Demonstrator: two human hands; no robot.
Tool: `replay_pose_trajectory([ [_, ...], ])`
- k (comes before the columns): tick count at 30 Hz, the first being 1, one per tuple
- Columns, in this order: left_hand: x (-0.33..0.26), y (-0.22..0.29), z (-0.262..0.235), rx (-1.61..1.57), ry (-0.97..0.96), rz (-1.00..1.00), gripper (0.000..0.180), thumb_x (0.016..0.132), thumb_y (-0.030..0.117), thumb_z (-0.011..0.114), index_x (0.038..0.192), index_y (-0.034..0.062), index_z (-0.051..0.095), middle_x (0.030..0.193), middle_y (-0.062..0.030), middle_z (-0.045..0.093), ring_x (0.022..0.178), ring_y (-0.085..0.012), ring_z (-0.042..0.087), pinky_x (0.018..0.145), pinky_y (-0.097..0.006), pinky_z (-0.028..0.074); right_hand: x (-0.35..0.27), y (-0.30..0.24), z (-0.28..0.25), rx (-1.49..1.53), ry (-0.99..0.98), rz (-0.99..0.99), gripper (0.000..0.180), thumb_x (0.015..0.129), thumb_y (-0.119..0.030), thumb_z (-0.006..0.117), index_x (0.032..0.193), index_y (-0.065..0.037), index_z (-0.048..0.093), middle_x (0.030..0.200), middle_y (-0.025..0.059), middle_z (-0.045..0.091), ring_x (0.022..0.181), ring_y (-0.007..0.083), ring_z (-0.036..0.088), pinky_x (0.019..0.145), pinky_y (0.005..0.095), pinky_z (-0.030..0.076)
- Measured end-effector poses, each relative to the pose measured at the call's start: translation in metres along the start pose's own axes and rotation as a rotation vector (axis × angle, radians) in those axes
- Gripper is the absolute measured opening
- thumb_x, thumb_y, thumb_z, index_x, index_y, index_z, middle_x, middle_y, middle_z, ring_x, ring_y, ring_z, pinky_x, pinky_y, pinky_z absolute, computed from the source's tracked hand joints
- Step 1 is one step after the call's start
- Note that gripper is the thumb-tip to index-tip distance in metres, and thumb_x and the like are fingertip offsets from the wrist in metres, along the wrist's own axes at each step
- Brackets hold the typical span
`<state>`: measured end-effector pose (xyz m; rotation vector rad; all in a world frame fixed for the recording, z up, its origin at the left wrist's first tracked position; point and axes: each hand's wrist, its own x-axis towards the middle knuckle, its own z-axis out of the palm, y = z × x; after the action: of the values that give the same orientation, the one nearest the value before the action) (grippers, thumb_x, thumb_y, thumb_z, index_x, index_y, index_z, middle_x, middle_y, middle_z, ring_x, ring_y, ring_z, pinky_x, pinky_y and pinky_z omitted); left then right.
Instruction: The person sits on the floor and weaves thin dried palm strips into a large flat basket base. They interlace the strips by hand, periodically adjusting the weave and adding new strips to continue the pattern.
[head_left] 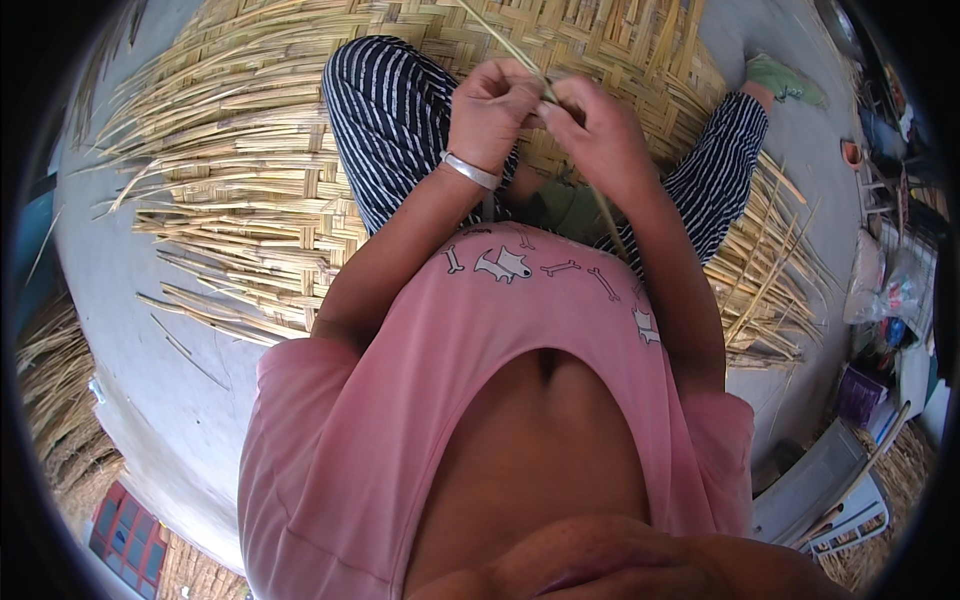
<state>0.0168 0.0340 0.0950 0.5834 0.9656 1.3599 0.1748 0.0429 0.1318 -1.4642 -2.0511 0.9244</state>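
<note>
My left hand (492, 112), with a silver bracelet on its wrist, is closed in a pinch around a thin greenish split reed strip (500, 38). Close against it, my right hand (602, 130) pinches the same strip, thumb and fingers nearly meeting the left ones. The strip runs up and away past the far edge of the view, and a loose end hangs below the right hand toward my lap. Under me and around my legs spreads a woven reed mat (300, 205), its unwoven ends fanning out left and right.
My bent legs in striped trousers (395, 130) rest on the mat, with a green shoe (785, 82) at the far right. Grey floor (190, 395) surrounds the mat. Along the right stand a purple box (860, 395), plastic bags (900, 290) and a whitish chair (860, 510). Bundled straw (60, 400) lies at left.
</note>
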Motion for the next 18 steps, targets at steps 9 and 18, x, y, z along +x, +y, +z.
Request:
replay_pose_trajectory([
  [9, -0.008, -0.012, -0.025, 0.131, -0.036, -0.079, 0.001, 0.097, 0.007, 0.067, 0.097, 0.0063, 0.068, 0.089, -0.0010, 0.071, 0.077, -0.0088, 0.068, 0.065, -0.022, 0.054, 0.000, 0.023, 0.014, 0.055, -0.102, -0.021, 0.018, 0.103, -0.020, 0.061, 0.110, -0.004, 0.065, 0.079, 0.0081, 0.068, 0.069, 0.0158, 0.066, 0.066, 0.0336, 0.053],
  [18, -0.012, -0.009, -0.021, 0.078, -0.062, -0.171, 0.010, 0.100, 0.014, 0.066, 0.096, 0.0052, 0.069, 0.089, -0.0037, 0.073, 0.078, -0.0103, 0.069, 0.070, -0.024, 0.057, -0.009, 0.014, 0.028, -0.147, 0.097, -0.044, 0.014, 0.097, -0.017, 0.065, 0.104, -0.006, 0.063, 0.078, 0.0159, 0.065, 0.067, 0.0337, 0.066, 0.063, 0.0395, 0.052],
])
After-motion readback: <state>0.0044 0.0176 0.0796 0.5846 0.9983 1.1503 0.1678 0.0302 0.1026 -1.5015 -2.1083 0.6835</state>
